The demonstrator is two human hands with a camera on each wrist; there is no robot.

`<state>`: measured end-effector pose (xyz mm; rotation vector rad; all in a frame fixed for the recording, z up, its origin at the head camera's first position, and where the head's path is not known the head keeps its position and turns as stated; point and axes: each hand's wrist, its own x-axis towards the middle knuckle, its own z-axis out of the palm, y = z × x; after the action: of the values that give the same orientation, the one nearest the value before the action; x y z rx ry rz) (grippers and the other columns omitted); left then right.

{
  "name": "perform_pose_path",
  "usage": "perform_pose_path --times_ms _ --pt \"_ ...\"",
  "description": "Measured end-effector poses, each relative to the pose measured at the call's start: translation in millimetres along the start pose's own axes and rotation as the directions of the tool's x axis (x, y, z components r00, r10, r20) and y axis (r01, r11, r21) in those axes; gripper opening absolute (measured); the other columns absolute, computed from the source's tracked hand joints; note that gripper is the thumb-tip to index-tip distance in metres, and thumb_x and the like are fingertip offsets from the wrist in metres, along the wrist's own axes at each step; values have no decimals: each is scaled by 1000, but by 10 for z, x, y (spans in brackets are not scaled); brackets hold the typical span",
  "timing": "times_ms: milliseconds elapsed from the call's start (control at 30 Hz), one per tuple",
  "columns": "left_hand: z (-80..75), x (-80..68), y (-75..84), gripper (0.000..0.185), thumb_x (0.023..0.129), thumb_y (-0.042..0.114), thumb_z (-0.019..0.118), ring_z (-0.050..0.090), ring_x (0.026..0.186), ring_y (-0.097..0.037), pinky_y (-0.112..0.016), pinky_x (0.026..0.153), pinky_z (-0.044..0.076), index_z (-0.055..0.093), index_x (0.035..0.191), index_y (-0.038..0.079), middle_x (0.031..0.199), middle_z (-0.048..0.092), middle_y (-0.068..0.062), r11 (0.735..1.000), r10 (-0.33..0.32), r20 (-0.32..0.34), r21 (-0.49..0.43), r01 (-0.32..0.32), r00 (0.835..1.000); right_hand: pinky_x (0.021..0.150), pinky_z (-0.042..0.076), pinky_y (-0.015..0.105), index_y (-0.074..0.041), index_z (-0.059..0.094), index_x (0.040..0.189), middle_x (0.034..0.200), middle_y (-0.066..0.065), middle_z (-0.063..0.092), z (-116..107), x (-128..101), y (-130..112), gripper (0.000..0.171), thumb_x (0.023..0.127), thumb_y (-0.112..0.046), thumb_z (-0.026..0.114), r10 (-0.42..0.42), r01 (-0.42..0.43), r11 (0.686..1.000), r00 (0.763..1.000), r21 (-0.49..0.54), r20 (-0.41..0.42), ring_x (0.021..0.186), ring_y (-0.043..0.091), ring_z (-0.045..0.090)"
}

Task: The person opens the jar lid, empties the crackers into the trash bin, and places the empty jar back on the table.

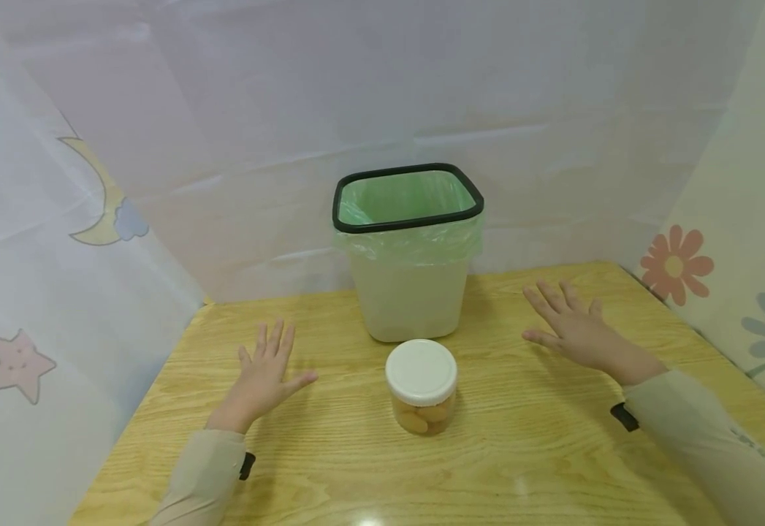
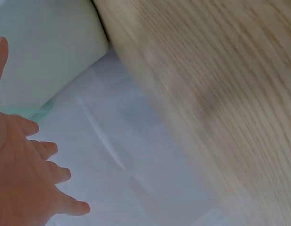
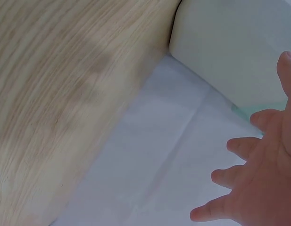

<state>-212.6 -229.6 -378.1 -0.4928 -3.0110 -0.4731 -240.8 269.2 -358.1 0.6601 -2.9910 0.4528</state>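
Over on the left of the pale wood-grain bench [image 1: 329, 467], the left hand [image 1: 265, 376] hovers palm down, fingers straight and spread, gripping nothing; the left wrist view shows the same splayed fingers [image 2: 65, 205] above the bench. Now to the middle: a small clear plastic jar with a white screw lid [image 1: 421, 386] stands upright, tan rounded snacks visible through its wall, lid on. It sits well apart from both hands, between them, which looks like a neutral ready pose with the jar within easy reach of either one. Just behind the jar, close but not touching as far as I can tell, stands a white square waste bin with a black rim and a pale green liner bag [image 1: 408, 252], mouth open upward. And on the right, the right hand [image 1: 576, 329] matches its partner: flat, fingers [image 3: 230, 176] spread, holding nothing, beside the bin. White fabric screens with moon, star and flower prints [image 1: 60, 219] wall the bench in.
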Motion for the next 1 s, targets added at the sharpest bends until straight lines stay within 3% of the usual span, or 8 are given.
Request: perform_pose_path --times_ms 400,633,1000 --pt "39 -19 41 95 93 48 60 -16 142 -46 -78 98 -7 7 153 -3 159 -6 -24 1000 14 4 -16 -14 1000 91 -4 84 -6 13 156 158 27 5 32 12 -46 80 99 -48 50 -16 16 1000 1000 1 7 139 55 -5" --pt "80 -45 72 96 93 51 58 -15 142 -46 -77 99 -6 6 154 -2 159 -5 -24 1000 20 17 2 -20 1000 90 -11 83 -9 6 157 158 28 0 66 7 -64 81 100 -48 49 -20 18 998 1000 57 24 139 53 -13" --pt "80 -59 105 94 94 49 59 -16 142 -44 -77 99 -7 6 154 -1 159 -5 -23 998 26 39 -53 -24 999 90 -9 83 -7 9 156 158 28 1 117 -12 -123 81 99 -47 50 -32 29 996 999 88 24 139 54 -10"
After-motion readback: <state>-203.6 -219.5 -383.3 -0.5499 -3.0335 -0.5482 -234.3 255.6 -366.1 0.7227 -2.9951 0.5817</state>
